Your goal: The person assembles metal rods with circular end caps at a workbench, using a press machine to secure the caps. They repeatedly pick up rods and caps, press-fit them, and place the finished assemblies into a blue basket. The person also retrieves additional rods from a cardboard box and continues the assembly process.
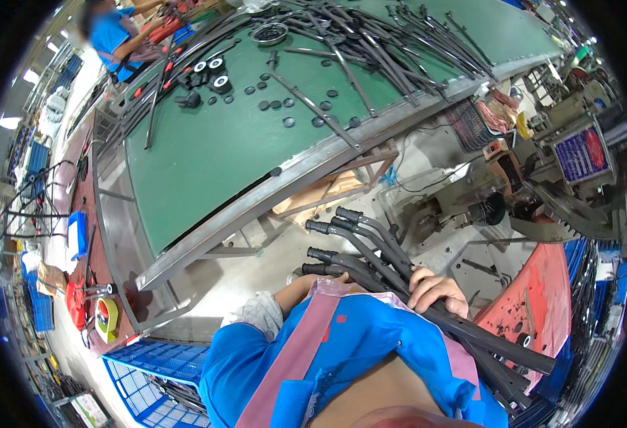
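Observation:
A bundle of several dark bent metal tubes (pixel 378 250) lies slantwise across my front, with black sleeves on the upper ends. My right hand (pixel 438 291) is closed over the bundle near its middle, fingers curled on the tubes. The straighter lower ends (pixel 502 346) stick out to the right, past my blue shirt and pink apron strap. My left hand (pixel 306 285) reaches in beside the sleeved ends, close to the lowest tube. Its fingers are mostly hidden behind the apron and tubes, so their grip does not show.
Ahead stands a green-topped table (pixel 206 178) with a metal edge, piled with dark tubes (pixel 378 57), round black caps (pixel 288 122) and a bowl (pixel 269 33) of small parts. Blue crates (pixel 156 357) sit lower left. Machinery (pixel 513 185) and a red panel (pixel 534 299) stand right. A co-worker (pixel 117 39) is far left.

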A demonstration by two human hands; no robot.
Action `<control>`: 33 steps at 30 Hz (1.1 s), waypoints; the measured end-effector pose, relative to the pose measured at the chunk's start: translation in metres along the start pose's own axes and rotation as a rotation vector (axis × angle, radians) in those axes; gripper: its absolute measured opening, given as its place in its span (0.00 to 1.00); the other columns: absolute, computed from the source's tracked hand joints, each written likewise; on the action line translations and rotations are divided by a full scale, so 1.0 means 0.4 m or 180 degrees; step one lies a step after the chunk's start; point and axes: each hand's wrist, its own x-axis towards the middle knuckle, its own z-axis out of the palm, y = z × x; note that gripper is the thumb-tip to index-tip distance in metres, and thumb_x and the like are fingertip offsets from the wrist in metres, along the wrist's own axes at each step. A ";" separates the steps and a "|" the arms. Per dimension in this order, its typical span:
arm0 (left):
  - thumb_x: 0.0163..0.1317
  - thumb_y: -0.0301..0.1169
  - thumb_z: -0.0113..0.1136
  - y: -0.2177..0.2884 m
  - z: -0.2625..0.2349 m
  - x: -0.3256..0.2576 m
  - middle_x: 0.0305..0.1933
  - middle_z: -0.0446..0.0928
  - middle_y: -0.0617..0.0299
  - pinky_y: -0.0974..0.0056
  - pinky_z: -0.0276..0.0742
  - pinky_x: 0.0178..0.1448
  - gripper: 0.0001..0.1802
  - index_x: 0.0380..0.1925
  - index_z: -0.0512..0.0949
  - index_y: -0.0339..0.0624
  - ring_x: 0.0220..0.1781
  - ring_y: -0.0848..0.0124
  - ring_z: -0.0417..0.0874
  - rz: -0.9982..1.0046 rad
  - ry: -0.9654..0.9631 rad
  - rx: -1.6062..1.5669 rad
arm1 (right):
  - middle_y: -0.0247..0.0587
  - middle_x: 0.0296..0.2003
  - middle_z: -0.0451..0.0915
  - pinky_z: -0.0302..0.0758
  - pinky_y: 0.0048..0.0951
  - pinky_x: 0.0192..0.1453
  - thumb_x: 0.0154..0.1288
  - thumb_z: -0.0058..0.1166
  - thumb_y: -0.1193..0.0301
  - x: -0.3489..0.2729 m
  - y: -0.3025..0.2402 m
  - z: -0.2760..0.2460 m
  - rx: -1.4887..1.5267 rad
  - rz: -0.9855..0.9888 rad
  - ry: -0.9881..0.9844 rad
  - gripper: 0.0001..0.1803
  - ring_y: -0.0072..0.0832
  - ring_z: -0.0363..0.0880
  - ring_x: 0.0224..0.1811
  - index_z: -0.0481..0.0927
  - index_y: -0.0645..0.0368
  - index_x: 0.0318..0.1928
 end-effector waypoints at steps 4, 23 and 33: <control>0.64 0.63 0.46 -0.115 -0.048 -0.124 0.56 0.78 0.50 0.57 0.74 0.59 0.40 0.57 0.74 0.37 0.56 0.56 0.79 0.0186 0.0321 -0.1324 | 0.54 0.37 0.85 0.62 0.39 0.54 0.65 0.37 0.54 0.107 0.059 0.062 0.0242 0.0207 -0.0474 0.29 0.41 0.78 0.40 0.85 0.68 0.34; 0.65 0.62 0.46 -0.461 -0.135 -0.703 0.55 0.78 0.49 0.56 0.75 0.59 0.39 0.58 0.72 0.36 0.56 0.56 0.79 0.1973 0.2774 -0.5014 | 0.34 0.43 0.85 0.58 0.37 0.61 0.69 0.49 0.55 0.691 0.425 0.888 0.2558 0.0718 -0.4313 0.19 0.31 0.70 0.47 0.87 0.55 0.39; 0.65 0.61 0.46 -0.281 -0.196 -0.816 0.55 0.78 0.49 0.56 0.75 0.59 0.39 0.59 0.71 0.36 0.57 0.55 0.79 0.3119 0.3459 -0.4998 | 0.22 0.40 0.85 0.50 0.44 0.65 0.65 0.55 0.54 0.886 0.324 0.940 0.2271 -0.0978 -0.4670 0.15 0.27 0.70 0.47 0.88 0.47 0.35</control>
